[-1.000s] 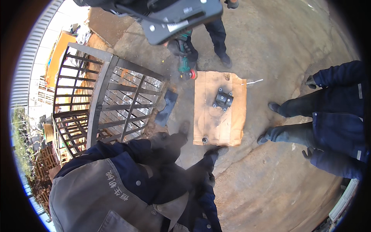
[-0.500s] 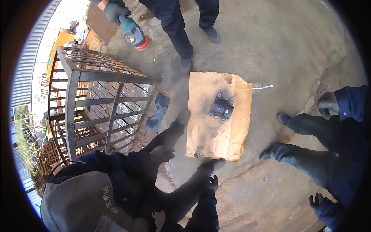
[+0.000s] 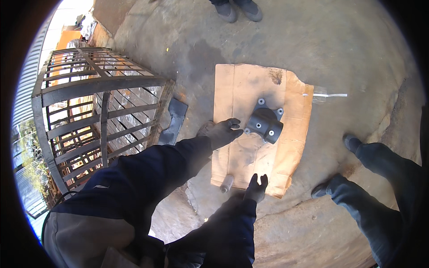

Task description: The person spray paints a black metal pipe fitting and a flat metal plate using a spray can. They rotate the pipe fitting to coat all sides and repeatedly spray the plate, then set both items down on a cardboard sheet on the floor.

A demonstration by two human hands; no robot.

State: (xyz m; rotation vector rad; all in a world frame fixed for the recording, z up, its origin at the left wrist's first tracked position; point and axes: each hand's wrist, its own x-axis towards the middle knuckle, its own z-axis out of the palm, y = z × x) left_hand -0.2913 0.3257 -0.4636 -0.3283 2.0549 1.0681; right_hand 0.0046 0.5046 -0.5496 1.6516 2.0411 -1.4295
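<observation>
A dark grey metal casting [image 3: 263, 125] with a stubby cylindrical body and several round bolt bosses lies on a flattened cardboard sheet [image 3: 228, 96]. My left hand [image 3: 221, 135], in a dark glove, is stretched out just left of the casting, fingers apart and holding nothing; I cannot tell if a fingertip touches the casting. Near the cardboard's lower edge is my gloved right hand [image 3: 255, 190], with its fingers apart and nothing in it. Beside it, a short grey cylinder [image 3: 227, 182] lies on the cardboard.
A dark barred metal crate [image 3: 100, 87] stands at left, a black flat piece [image 3: 174, 118] beside it. Co-workers' shoes [image 3: 239, 10] show at the top; another person's legs [image 3: 371, 169] are at right. A white strip [image 3: 333, 94] lies right of the cardboard.
Both my hands have come forward from beside my legs toward the casting. The co-worker with the power tool has left the view except for the shoes. The right-hand person's hands are out of sight.
</observation>
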